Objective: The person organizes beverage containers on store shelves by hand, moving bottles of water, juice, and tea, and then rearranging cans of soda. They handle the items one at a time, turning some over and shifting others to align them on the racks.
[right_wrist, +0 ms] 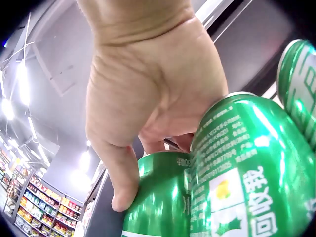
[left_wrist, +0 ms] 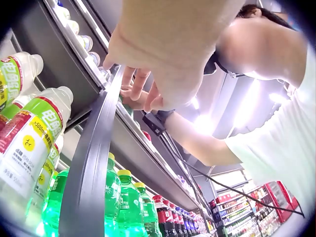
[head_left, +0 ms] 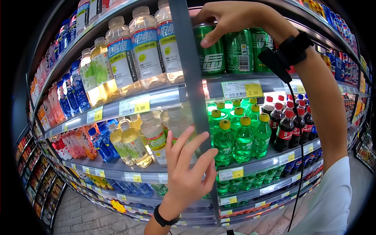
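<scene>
Green can (head_left: 212, 58): leftmost of the front cans on its shelf (head_left: 213, 87), long axis roughly upright, base at about shelf level; whether its weight is off the shelf, cannot tell.

Right hand (head_left: 235, 16) grips it from above. Thumb lies down the outer side, the other fingers go over behind the rim, partly hidden; the can is pinched between. It sits directly below the palm, and this hand is by far the nearer.

Key relation, as judged: the can stands in a narrow slot, grey post (head_left: 192, 58) just beside it on the left, second can (head_left: 239, 51) close against its right. Sideways play looks small; the free direction seems to be outward, toward the person. Third can (head_left: 261, 43) is next along the row.

Left hand (head_left: 187, 173) is lower, well apart from the can, fingers spread before the post and holding nothing; contact with the post, cannot tell.

Farther out: green bottles (head_left: 224, 145) with yellow caps on the shelf below, dark bottles (head_left: 285, 133) right of them, clear-topped bottles (head_left: 145, 53) left of the post. Black cable (head_left: 294, 117) hangs from the right wrist's device (head_left: 291, 51).
</scene>
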### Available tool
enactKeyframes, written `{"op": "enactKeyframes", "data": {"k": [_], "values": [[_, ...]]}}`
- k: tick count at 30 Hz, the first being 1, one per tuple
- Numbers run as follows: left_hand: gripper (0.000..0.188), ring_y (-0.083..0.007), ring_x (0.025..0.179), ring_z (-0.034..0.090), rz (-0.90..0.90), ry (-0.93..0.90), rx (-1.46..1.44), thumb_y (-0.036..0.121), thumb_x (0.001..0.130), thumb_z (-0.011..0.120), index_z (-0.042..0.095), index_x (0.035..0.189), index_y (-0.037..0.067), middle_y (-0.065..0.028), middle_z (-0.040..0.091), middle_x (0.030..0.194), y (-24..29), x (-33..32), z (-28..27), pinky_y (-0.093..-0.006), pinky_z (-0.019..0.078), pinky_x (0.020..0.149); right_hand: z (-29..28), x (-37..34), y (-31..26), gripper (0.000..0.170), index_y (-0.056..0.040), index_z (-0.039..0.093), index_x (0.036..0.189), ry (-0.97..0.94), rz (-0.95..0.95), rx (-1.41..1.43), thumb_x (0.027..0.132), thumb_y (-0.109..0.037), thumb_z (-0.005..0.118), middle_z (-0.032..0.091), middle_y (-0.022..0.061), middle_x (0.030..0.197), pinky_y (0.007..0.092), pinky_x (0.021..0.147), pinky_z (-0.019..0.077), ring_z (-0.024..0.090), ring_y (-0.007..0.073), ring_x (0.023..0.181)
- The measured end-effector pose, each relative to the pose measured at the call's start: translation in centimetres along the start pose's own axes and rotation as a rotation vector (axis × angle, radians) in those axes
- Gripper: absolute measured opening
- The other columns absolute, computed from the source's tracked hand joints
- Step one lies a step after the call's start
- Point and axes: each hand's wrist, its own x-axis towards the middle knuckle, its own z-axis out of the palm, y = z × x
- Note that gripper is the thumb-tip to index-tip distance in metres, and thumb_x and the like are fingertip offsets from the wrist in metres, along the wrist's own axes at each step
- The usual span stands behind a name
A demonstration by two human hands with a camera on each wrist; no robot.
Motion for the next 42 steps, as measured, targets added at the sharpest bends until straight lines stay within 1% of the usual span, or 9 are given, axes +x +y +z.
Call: {"op": "enactKeyframes", "data": {"k": [10, 15, 18, 26, 28, 29, 30, 38, 42], "values": [[0.024, -0.0408, 0.136, 0.051, -0.019, -0.014, -0.005, 0.001, 0.076, 0.07, 0.076, 0.098, 0.011, -0.013, 0.066, 0.13, 0.0, -0.3, 0.4, -0.0659, 0.0298, 0.119, 0.0, -0.1, 0.0, 0.068, 0.0151, 0.07, 0.103, -0.026, 0.03, 0.013, 0.083, -0.049, 0.082, 0.064, 0.0118, 0.078, 0.0375, 0.065, 0.044, 0.059, 0.0223, 0.073], [0.024, -0.0408, 0.136, 0.051, -0.02, -0.021, -0.021, 0.001, 0.076, 0.07, 0.076, 0.097, 0.011, -0.0125, 0.066, 0.13, 0.1, 0.0, 0.5, -0.0659, 0.0291, 0.119, 1.1, 0.5, 1.4, 0.073, 0.0126, 0.064, 0.125, 0.089, -0.136, 0.126, 0.085, -0.045, 0.083, 0.071, 0.0149, 0.096, 0.0346, 0.074, 0.0496, 0.064, 0.0224, 0.087], [0.023, -0.0407, 0.136, 0.051, -0.01, -0.017, -0.014, 0.001, 0.076, 0.07, 0.075, 0.097, 0.011, -0.0123, 0.066, 0.13, 0.5, 0.5, 0.4, -0.0662, 0.0288, 0.119, 0.1, 0.2, 1.3, 0.076, 0.0107, 0.06, 0.134, 0.092, 0.004, 0.072, 0.085, -0.043, 0.083, 0.072, 0.0159, 0.104, 0.0333, 0.08, 0.0511, 0.065, 0.0224, 0.093], [0.027, -0.0364, 0.136, 0.052, 0.021, -0.023, 0.011, 0.004, 0.074, 0.073, 0.074, 0.1, 0.012, -0.0102, 0.065, 0.132, 0.7, 0.5, 0.2, -0.0663, 0.028, 0.12, 0.9, -0.9, 1.4, 0.075, 0.0098, 0.059, 0.136, 0.191, 0.012, 0.13, 0.083, -0.036, 0.085, 0.072, 0.0136, 0.104, 0.0326, 0.078, 0.05, 0.062, 0.0191, 0.088], [0.027, -0.0362, 0.136, 0.052, 0.037, -0.009, 0.026, 0.004, 0.074, 0.072, 0.074, 0.1, 0.012, -0.0101, 0.065, 0.132, 0.9, 0.5, -0.1, -0.0666, 0.0279, 0.12, 1.3, -1.0, 0.2, 0.072, 0.0083, 0.061, 0.135, 0.304, -0.22, 0.215, 0.082, -0.034, 0.086, 0.07, 0.0099, 0.098, 0.033, 0.073, 0.0479, 0.058, 0.0169, 0.082], [0.027, -0.0361, 0.136, 0.052, 0.051, 0.0, 0.037, 0.005, 0.074, 0.072, 0.074, 0.1, 0.012, -0.01, 0.065, 0.132, 1.1, 0.5, -0.3, -0.0669, 0.0277, 0.12, 0.6, -1.8, -0.2, 0.071, 0.0068, 0.061, 0.135, 0.264, 0.022, -0.006, 0.081, -0.032, 0.086, 0.07, 0.0084, 0.097, 0.033, 0.074, 0.0479, 0.058, 0.0164, 0.083], [0.027, -0.0361, 0.136, 0.052, 0.049, -0.002, 0.04, 0.005, 0.074, 0.072, 0.074, 0.1, 0.012, -0.01, 0.065, 0.132, 1.3, 0.6, -0.5, -0.0669, 0.0277, 0.12, 0.6, -1.8, 0.0, 0.071, 0.0068, 0.061, 0.135, 0.265, 0.019, -0.004, 0.081, -0.032, 0.086, 0.07, 0.0084, 0.097, 0.033, 0.074, 0.0479, 0.058, 0.0164, 0.083], [0.029, -0.0357, 0.136, 0.052, 0.068, 0.009, 0.036, 0.005, 0.074, 0.071, 0.075, 0.102, 0.012, -0.0104, 0.066, 0.131, 1.6, 0.7, -0.6, -0.0674, 0.0291, 0.119, 1.6, -3.3, 0.6, 0.076, 0.0068, 0.055, 0.14, 0.47, -0.158, 0.202, 0.081, -0.028, 0.088, 0.061, 0.0202, 0.134, 0.0368, 0.097, 0.0542, 0.061, 0.0278, 0.117], [0.024, -0.0386, 0.135, 0.053, 0.051, 0.022, 0.045, 0.001, 0.075, 0.072, 0.075, 0.096, 0.012, -0.0109, 0.069, 0.126, 2.0, 1.0, -0.6, -0.0652, 0.0312, 0.118, 1.9, -3.8, 0.6, 0.077, 0.0006, 0.057, 0.14, 0.635, -0.27, -0.044, 0.078, -0.031, 0.091, 0.06, 0.0173, 0.132, 0.042, 0.105, 0.0501, 0.06, 0.0297, 0.12]]}}
